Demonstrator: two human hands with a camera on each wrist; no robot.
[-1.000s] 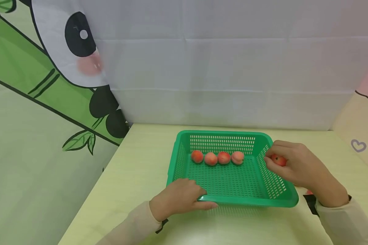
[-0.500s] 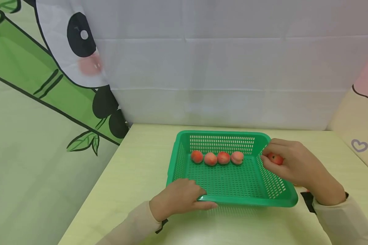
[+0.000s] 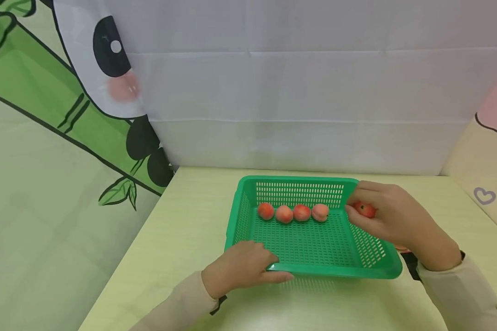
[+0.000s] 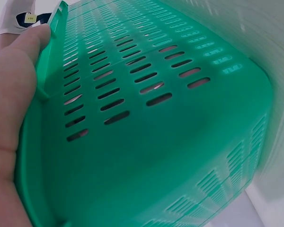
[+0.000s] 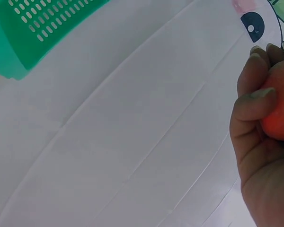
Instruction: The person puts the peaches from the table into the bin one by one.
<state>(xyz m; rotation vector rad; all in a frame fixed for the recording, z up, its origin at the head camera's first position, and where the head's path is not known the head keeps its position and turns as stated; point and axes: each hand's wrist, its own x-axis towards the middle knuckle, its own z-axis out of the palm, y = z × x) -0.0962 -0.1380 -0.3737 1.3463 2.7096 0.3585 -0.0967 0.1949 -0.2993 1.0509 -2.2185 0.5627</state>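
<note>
Green basket [image 3: 335, 273] on the worktop [image 3: 194, 202], long side toward the person; four peaches [image 3: 302, 213] lined up on its floor near the far wall, some bare floor right of the last one; fifth peach [image 3: 365, 209] up in the right hand [image 3: 391, 214], pinched between thumb and curled fingers; left hand [image 3: 244, 269] gripping the near rim, thumb along the outside, probably steadying things.

Step in hand, by my read: carrying the fifth peach in over the right side to extend the row; not yet set down. Next move would call for clearing the right wall, lowering beside the row's right end, then loosening the fingers without bumping the neighbour; round fruit could roll if let go high.

Relative to the hands: fifth peach sits inside the right hand's grasp, seen in front of the basket's right wall, height above it can't tell; well apart from the left hand; the row lies beyond the left hand, untouched by either. Orange-edged sliver [image 3: 401, 248] by the right forearm; too hidden to name.
</note>
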